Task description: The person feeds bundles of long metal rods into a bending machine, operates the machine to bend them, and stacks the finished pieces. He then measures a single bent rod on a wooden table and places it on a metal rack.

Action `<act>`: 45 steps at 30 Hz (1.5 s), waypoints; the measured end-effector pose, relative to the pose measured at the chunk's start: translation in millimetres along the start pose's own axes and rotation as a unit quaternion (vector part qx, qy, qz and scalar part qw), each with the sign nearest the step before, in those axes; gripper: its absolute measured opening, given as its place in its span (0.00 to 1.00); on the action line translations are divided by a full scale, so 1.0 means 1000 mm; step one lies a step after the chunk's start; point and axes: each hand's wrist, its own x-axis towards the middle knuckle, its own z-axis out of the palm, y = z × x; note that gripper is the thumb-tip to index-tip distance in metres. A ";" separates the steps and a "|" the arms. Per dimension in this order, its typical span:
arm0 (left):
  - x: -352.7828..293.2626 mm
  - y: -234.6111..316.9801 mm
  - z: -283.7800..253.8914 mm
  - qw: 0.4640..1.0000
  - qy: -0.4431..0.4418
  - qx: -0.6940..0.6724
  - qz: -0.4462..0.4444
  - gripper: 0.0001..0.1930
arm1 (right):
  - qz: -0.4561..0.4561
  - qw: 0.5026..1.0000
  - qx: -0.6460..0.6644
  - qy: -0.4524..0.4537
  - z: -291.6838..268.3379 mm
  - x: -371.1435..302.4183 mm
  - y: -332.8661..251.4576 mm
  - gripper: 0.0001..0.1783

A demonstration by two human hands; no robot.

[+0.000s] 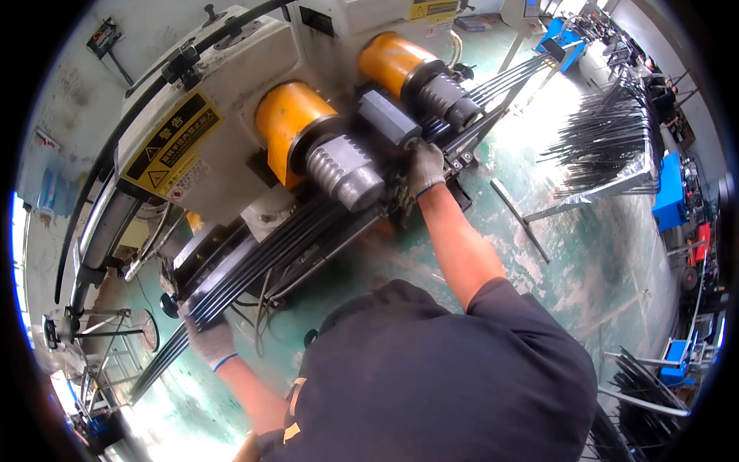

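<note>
Dark bars (pixel 262 260) slant up rightward, left hand (pixel 210 341) against them, nearer than right hand (pixel 426 166); each grip's closure, can't tell!

Bright light is bleaching the green floor (pixel 573 281) white at upper right and lower left; slight blur is softening the left hand (pixel 211 343); fisheye distortion is bending edges toward black corners.

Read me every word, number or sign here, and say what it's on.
Yellow-black label on the machine: large characters, triangular warning symbols; wording not copied.
White label just below, same machine: red ring symbol; print too small to read.
Top label, yellow, same machine: triangle symbol; print too small to read.
</note>
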 end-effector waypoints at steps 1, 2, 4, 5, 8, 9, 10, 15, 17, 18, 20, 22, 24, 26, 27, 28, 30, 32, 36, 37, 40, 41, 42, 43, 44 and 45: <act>0.008 0.010 -0.005 0.998 0.038 0.009 0.043 0.25 | -0.007 1.000 0.004 -0.012 -0.005 0.001 -0.001 0.13; 0.012 0.012 0.000 0.993 0.104 0.006 0.061 0.25 | -0.013 1.000 0.008 -0.022 -0.009 0.003 -0.001 0.14; 0.019 0.016 -0.009 0.984 0.144 0.046 0.090 0.26 | -0.128 0.981 -0.139 -0.041 -0.017 0.015 0.010 0.15; 0.017 0.015 -0.015 0.986 0.116 0.072 0.096 0.25 | -0.106 0.987 -0.117 -0.038 -0.011 0.007 0.008 0.15; 0.016 -0.007 -0.014 0.994 0.059 0.067 0.066 0.23 | 0.017 1.000 0.007 -0.016 -0.003 -0.013 -0.008 0.14; 0.017 -0.022 -0.005 0.994 0.071 0.058 0.057 0.22 | -0.058 0.996 0.012 -0.070 -0.019 0.002 0.013 0.12; 0.016 -0.032 -0.010 0.998 0.041 0.036 0.039 0.20 | -0.061 0.997 -0.019 -0.052 -0.025 0.008 0.024 0.12; -0.015 -0.093 0.041 0.995 0.097 0.021 -0.021 0.19 | -0.117 0.993 0.004 -0.022 -0.034 -0.002 0.034 0.19; -0.016 -0.096 0.050 0.997 0.079 0.013 -0.014 0.18 | -0.123 0.992 -0.020 -0.023 -0.064 0.017 0.052 0.19; -0.016 -0.091 0.056 0.996 0.089 0.010 -0.007 0.18 | -0.131 0.989 -0.001 -0.062 -0.089 0.030 0.064 0.20; -0.013 -0.075 0.055 0.994 0.105 -0.008 0.018 0.18 | -0.144 0.978 0.040 -0.144 -0.145 0.055 0.091 0.20; -0.012 -0.057 0.038 0.998 0.037 -0.005 0.044 0.18 | -0.076 0.985 0.075 -0.133 -0.161 0.048 0.091 0.23; -0.012 -0.054 0.038 0.994 0.083 0.028 0.060 0.18 | 0.004 0.998 0.058 -0.037 -0.155 0.021 0.065 0.25; -0.007 -0.058 0.035 0.990 0.117 0.022 0.076 0.18 | 0.016 0.999 0.000 0.044 -0.145 0.001 0.052 0.23; -0.007 -0.061 0.036 0.986 0.144 0.023 0.086 0.18 | 0.024 0.999 0.006 0.039 -0.153 0.002 0.057 0.23; -0.009 -0.066 0.044 0.985 0.149 0.021 0.083 0.17 | 0.031 0.999 0.012 0.037 -0.164 0.006 0.064 0.23; -0.014 -0.071 0.052 0.982 0.162 0.048 0.087 0.17 | 0.048 0.998 -0.001 0.032 -0.169 0.005 0.070 0.21; -0.018 -0.071 0.059 0.983 0.161 0.046 0.070 0.19 | 0.022 0.998 -0.051 0.018 -0.167 0.002 0.079 0.20; -0.030 -0.085 0.060 0.999 0.027 0.040 -0.025 0.22 | 0.019 0.994 -0.107 -0.019 -0.170 0.006 0.104 0.20; -0.028 -0.088 0.055 0.999 -0.002 0.038 -0.033 0.23 | 0.021 0.986 -0.163 -0.002 -0.170 0.009 0.109 0.21; -0.028 -0.078 0.057 0.998 0.047 -0.021 -0.030 0.25 | 0.066 0.982 -0.177 0.000 -0.168 -0.005 0.119 0.21; -0.026 -0.069 0.054 0.996 0.058 -0.057 -0.026 0.26 | 0.044 0.985 -0.157 -0.058 -0.196 0.009 0.142 0.22; -0.026 -0.053 0.049 0.994 0.081 -0.066 -0.006 0.27 | 0.081 0.983 -0.148 -0.065 -0.199 0.006 0.148 0.19; -0.027 -0.031 0.039 0.993 0.090 -0.067 0.021 0.27 | 0.118 0.980 -0.141 -0.072 -0.200 0.003 0.153 0.16; -0.027 -0.009 0.028 0.992 0.096 -0.069 0.042 0.28 | 0.094 0.974 -0.183 -0.093 -0.211 0.004 0.167 0.14; -0.028 0.013 0.016 0.990 0.102 -0.070 0.060 0.28 | 0.070 0.965 -0.225 -0.112 -0.222 0.007 0.181 0.11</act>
